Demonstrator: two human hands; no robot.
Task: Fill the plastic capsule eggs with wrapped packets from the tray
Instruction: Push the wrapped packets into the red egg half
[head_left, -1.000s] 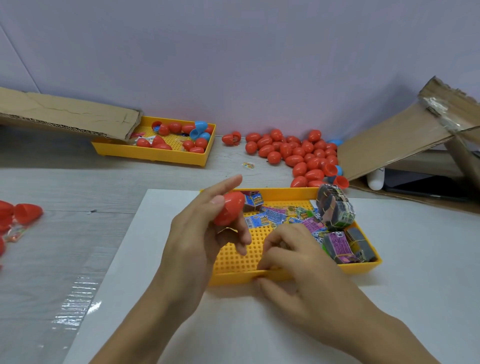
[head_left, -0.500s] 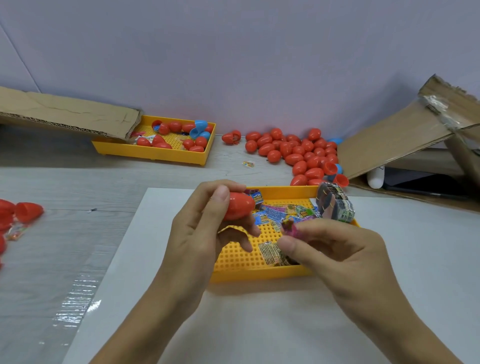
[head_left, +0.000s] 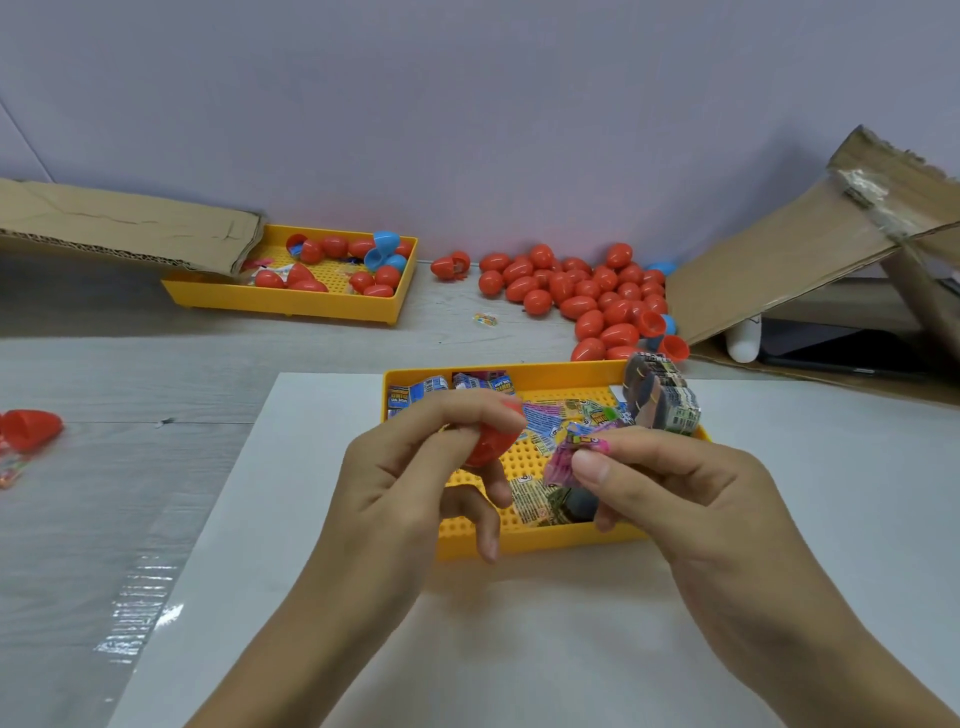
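Observation:
My left hand (head_left: 415, 467) grips a red capsule egg (head_left: 488, 444) between thumb and fingers above the near yellow tray (head_left: 519, 540). My right hand (head_left: 675, 483) pinches a pink wrapped packet (head_left: 563, 462) just right of the egg, a small gap between them. Several colourful wrapped packets (head_left: 540, 415) lie on the tray's perforated floor, and a banded bundle of packets (head_left: 662, 395) stands at its far right corner. Whether the egg is open or closed is hidden by my fingers.
A heap of red eggs (head_left: 576, 296) lies at the back by the wall. A second yellow tray (head_left: 291, 301) with red and blue eggs sits back left under cardboard (head_left: 124, 228). More cardboard (head_left: 789, 260) leans at the right. Red egg halves (head_left: 31, 428) lie far left.
My right hand lifted from the tray floor with the pink packet and brought it up beside the egg. My left hand turned the egg and lowered it slightly toward the packet.

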